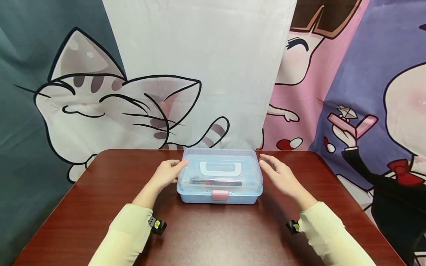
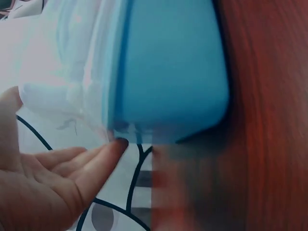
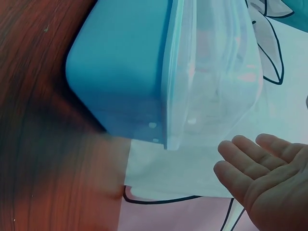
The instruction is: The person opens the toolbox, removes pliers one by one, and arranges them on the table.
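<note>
A light blue plastic storage box (image 1: 196, 198) with a clear lid stands on the table, its pink latch (image 1: 220, 195) facing me. Through the lid show a white carry handle (image 1: 220, 173) and a dark, slender pen-like item (image 1: 226, 183). My left hand (image 1: 168, 173) is at the box's left side, its thumb over the lid's edge. In the left wrist view its fingers (image 2: 98, 168) are extended, with one fingertip right at the rim. Beside the right side my right hand (image 1: 279, 175) is held with fingers spread loosely; the right wrist view shows a gap between its fingertips and the lid (image 3: 221, 96).
The brown wooden table (image 1: 213, 232) extends around the box, with its far edge close behind it. Beyond hangs a cloth backdrop (image 1: 213, 48) printed with a cartoon cat and figures. A small black camera is worn on each wrist.
</note>
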`<action>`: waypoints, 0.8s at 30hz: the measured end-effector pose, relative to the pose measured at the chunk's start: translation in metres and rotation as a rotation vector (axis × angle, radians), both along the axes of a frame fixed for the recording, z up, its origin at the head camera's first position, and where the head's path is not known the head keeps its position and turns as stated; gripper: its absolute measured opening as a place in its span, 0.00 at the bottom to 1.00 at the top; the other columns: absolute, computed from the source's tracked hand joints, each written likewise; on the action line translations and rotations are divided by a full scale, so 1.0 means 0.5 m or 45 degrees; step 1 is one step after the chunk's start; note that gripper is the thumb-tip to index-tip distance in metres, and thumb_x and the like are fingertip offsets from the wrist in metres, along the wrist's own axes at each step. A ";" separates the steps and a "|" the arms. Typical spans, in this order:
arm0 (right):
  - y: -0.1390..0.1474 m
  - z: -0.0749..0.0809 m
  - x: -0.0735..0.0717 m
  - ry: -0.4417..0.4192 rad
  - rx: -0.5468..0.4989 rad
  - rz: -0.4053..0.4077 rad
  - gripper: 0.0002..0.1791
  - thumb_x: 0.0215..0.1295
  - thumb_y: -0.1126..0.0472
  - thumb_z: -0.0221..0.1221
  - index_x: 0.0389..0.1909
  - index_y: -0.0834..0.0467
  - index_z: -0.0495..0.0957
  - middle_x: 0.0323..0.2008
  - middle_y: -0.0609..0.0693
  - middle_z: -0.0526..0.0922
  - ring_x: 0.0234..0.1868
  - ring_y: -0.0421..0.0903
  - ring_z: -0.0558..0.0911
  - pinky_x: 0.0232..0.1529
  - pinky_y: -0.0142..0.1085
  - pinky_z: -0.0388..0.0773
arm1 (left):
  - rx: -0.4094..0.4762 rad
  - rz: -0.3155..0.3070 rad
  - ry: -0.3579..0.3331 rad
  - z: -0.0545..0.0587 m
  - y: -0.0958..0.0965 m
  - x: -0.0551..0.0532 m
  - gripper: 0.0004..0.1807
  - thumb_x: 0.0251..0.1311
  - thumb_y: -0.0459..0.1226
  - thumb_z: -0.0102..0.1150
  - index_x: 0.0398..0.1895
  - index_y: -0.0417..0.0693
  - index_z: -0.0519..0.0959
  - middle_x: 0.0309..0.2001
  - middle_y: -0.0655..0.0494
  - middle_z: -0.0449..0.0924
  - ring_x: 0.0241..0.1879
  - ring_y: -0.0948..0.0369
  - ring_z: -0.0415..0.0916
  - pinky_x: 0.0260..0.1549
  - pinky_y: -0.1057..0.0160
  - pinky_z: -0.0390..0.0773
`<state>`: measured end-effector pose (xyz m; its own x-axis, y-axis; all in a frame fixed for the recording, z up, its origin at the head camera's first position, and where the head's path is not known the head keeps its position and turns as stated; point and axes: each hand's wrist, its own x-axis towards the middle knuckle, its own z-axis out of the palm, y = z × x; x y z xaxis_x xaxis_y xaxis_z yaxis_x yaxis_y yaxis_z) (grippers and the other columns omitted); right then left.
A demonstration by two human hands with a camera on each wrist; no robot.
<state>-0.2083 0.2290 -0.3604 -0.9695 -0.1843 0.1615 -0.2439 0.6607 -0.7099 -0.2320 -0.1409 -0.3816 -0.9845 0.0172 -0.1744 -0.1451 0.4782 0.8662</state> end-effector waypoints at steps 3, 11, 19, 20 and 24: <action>-0.004 0.001 0.003 0.006 -0.004 0.009 0.31 0.71 0.42 0.46 0.66 0.59 0.65 0.62 0.59 0.72 0.62 0.57 0.72 0.61 0.55 0.69 | 0.083 0.048 -0.097 0.004 0.004 -0.003 0.47 0.54 0.61 0.59 0.65 0.34 0.64 0.60 0.36 0.70 0.49 0.51 0.79 0.43 0.55 0.83; -0.014 0.010 0.024 0.019 -0.007 0.012 0.29 0.70 0.42 0.47 0.60 0.58 0.72 0.56 0.56 0.78 0.56 0.53 0.78 0.56 0.52 0.74 | 0.127 0.038 -0.228 0.013 0.007 -0.009 0.42 0.55 0.58 0.59 0.62 0.34 0.67 0.56 0.38 0.74 0.50 0.49 0.79 0.39 0.56 0.84; -0.053 0.014 0.063 0.112 -0.083 0.016 0.19 0.67 0.49 0.55 0.50 0.57 0.80 0.44 0.51 0.84 0.40 0.42 0.80 0.42 0.33 0.78 | 0.164 0.068 -0.223 0.007 0.012 -0.004 0.42 0.57 0.59 0.56 0.62 0.35 0.67 0.53 0.40 0.75 0.45 0.52 0.79 0.35 0.56 0.84; -0.060 0.012 0.068 0.114 -0.107 0.030 0.17 0.66 0.50 0.57 0.49 0.57 0.81 0.42 0.51 0.85 0.38 0.41 0.80 0.40 0.31 0.78 | 0.178 0.072 -0.219 0.006 0.011 -0.004 0.41 0.57 0.59 0.56 0.62 0.34 0.66 0.52 0.40 0.74 0.45 0.52 0.80 0.34 0.56 0.84; -0.087 -0.003 0.082 0.084 -0.198 0.117 0.13 0.65 0.54 0.59 0.42 0.60 0.82 0.34 0.51 0.85 0.34 0.44 0.82 0.37 0.28 0.78 | 0.221 0.094 -0.214 0.000 0.006 -0.001 0.42 0.56 0.59 0.57 0.62 0.35 0.66 0.51 0.40 0.75 0.44 0.53 0.80 0.33 0.57 0.85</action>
<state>-0.1671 0.1857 -0.3617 -0.9361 -0.2392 0.2577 -0.3475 0.5175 -0.7820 -0.2326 -0.1378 -0.3819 -0.9416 -0.0096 -0.3366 -0.3231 0.3071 0.8951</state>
